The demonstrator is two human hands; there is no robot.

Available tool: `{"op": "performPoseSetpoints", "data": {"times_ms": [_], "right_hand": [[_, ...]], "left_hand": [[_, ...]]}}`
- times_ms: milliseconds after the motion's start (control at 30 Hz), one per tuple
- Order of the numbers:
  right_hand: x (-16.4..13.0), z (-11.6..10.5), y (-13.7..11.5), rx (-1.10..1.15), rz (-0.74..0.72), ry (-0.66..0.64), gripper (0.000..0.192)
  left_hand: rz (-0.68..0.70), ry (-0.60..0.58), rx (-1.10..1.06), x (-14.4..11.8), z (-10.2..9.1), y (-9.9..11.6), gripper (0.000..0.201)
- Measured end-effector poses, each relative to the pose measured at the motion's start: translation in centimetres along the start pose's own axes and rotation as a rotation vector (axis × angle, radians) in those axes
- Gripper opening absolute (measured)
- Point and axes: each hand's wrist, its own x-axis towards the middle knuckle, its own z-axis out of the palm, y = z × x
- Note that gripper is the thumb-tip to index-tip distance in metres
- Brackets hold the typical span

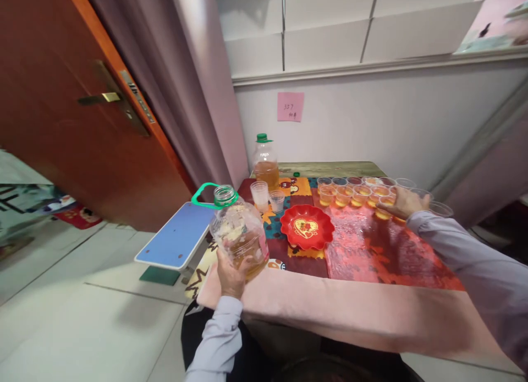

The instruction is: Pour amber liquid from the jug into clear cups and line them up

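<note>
Across the low, cloth-covered table (pixel 355 263), mostly red and glossy, we judge the work to be partly done: one row of cups bears liquid, others look unfilled, and both jugs hold more. At the left front edge our left hand (pixel 233 277) is wrapped around the lower body of a big clear plastic jug (pixel 243 239) with a green handle at its neck; it tilts leftward, uncapped, with amber liquid inside. Behind it stands a second clear jug (pixel 267 170), green-capped and also part-full of amber. Near the middle we have a scalloped red dish (pixel 325 228) with a yellow heart printed on it. Farther right are clear plastic cups (pixel 343 196), set close together — the front row amber with liquid, the row behind apparently without any. Our right hand (pixel 403 203) is at the front row's right end, fingers at a cup; we cannot tell whether they close on it. Left of the dish stands a whitish nested cup stack (pixel 259 197). Smallest, a loose green cap (pixel 296 174) lies at the back.
</note>
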Motion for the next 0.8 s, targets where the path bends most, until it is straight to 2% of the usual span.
{"op": "performPoseSetpoints", "data": {"times_ms": [100,167,233,367,467,567,667,800], "right_hand": [[-0.6,-1.5,-2.1,0.050,-0.140,0.127,0.054],[-1.5,-2.5,-5.1,0.137,-0.262,0.154,0.048],[-2.8,-3.2,-9.3,0.263,-0.399,0.114,0.038],[-5.4,-4.0,-19.6,0.367,-0.623,0.025,0.024],[-6.4,-4.9,-27.0,0.342,-0.713,-0.039,0.022],[-6.2,-5.6,-33.0,0.259,-0.769,-0.112,0.026],[-5.7,-5.6,-37.2,0.209,-0.802,-0.152,0.031],[-5.0,-4.7,-40.0,0.114,-0.807,-0.208,0.031]], "left_hand": [[0.000,0.000,-0.014,-0.3,0.1,0.4,0.089],[0.004,-0.002,-0.008,-0.4,0.1,0.6,0.085],[0.010,-0.010,-0.006,-0.5,0.1,0.7,0.083],[0.014,-0.025,-0.010,-0.6,0.0,0.6,0.081],[0.012,-0.033,-0.033,-0.6,0.0,0.3,0.083],[0.026,-0.029,-0.039,-0.5,-0.1,0.0,0.090],[0.051,-0.029,-0.027,-0.5,-0.2,-0.2,0.093],[0.078,-0.068,-0.048,-0.5,-0.2,-0.1,0.091]]}}
